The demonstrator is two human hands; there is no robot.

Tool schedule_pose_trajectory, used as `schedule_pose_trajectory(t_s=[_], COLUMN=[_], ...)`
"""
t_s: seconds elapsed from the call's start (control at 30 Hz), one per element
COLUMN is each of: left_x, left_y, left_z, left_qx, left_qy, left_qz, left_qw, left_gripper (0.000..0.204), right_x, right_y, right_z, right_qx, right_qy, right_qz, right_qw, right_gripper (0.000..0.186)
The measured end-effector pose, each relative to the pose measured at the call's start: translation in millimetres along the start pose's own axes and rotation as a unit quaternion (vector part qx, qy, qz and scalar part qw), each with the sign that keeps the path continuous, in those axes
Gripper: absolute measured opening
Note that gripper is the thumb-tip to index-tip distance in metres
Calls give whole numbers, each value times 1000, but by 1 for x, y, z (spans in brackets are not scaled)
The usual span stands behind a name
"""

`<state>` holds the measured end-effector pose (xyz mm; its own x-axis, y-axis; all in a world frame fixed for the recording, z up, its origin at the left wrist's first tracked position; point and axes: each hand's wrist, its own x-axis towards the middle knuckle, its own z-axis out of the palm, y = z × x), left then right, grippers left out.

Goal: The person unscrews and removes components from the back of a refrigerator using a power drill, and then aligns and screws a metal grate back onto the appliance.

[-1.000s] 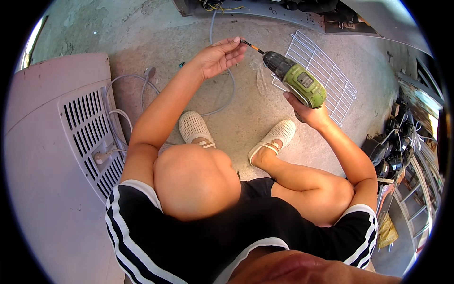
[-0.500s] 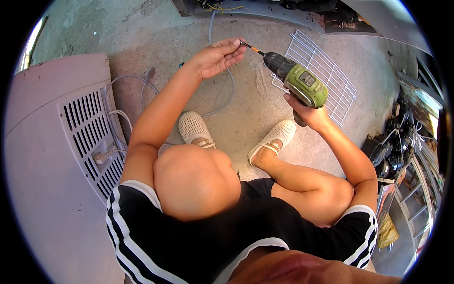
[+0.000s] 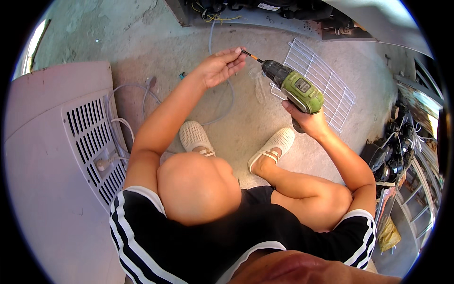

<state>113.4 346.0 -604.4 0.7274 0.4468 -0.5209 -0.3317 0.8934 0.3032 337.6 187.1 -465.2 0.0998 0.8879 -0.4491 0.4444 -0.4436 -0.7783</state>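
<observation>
My right hand (image 3: 309,121) is wrapped round the grip of a green and black cordless drill (image 3: 301,92), which points up and to the left. A long thin driver bit (image 3: 254,57) with an orange band sticks out of its chuck. At the far tip of the bit, the thumb and forefinger of my left hand (image 3: 223,66) are pinched together, with the other fingers loosely curled. Whether a small screw sits between those fingertips is too small to make out.
A white wire rack (image 3: 326,80) lies on the concrete floor beyond the drill. Left of me stands a pale appliance (image 3: 42,137) with a slotted vent panel and grey cord (image 3: 232,97). An opened machine compartment (image 3: 279,19) is ahead; black compressor-like parts (image 3: 390,156) are piled right.
The whole view has shifted slightly, so the scene sits lower in the picture. Both hands keep their hold, the left at the bit's tip and the right on the drill.
</observation>
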Motion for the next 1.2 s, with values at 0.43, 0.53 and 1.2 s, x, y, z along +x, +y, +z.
schedule_pose_trajectory(t_s=[0.43,0.53,1.2], left_x=[4,6,10], left_y=[1,2,6], left_z=[5,4,11], left_qx=[-79,-87,-72], left_qy=[-45,-65,-48], left_qz=[15,20,9], left_qw=[996,994,996], left_gripper=[27,28,31], right_x=[8,9,16], right_y=[6,8,7], right_z=[5,5,5], right_qx=[-5,-11,-22], right_qy=[18,25,47], right_qz=[13,10,-48], right_qw=[1000,1000,998], right_gripper=[35,35,33])
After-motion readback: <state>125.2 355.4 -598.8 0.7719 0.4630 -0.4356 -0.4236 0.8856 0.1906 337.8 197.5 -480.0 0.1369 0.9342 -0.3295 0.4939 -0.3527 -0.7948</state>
